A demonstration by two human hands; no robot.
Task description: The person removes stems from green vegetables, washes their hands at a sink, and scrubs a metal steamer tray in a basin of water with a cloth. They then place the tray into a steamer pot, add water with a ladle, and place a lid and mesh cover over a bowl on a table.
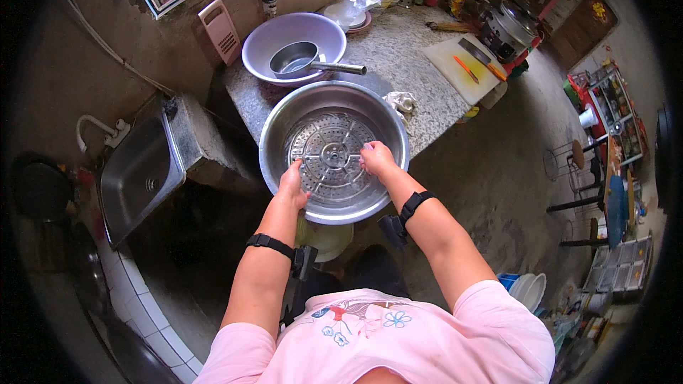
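Note:
A large stainless steel basin (269, 138) sits before me at the front of the granite counter. Inside it lies a round perforated metal steamer plate (333, 136), apparently in shallow water. My left hand (293, 186) grips the plate's left edge, the thumb on top and the fingers partly hidden. On the opposite side, my right hand (379, 160) has its fingers curled against the plate. A pale pinkish bit shows at those fingertips, too small to identify. Behind the basin, a grey saucepan (293, 58) rests in a lavender plastic basin (325, 26).
A crumpled cloth (400, 102) lies right of the basin on the counter (411, 48). Farther right are a cutting board (459, 77), a knife (475, 52), an orange-handled tool (467, 69) and a rice cooker (504, 29). A steel sink (133, 181) stands left, and a pink grater (220, 32) leans on the wall.

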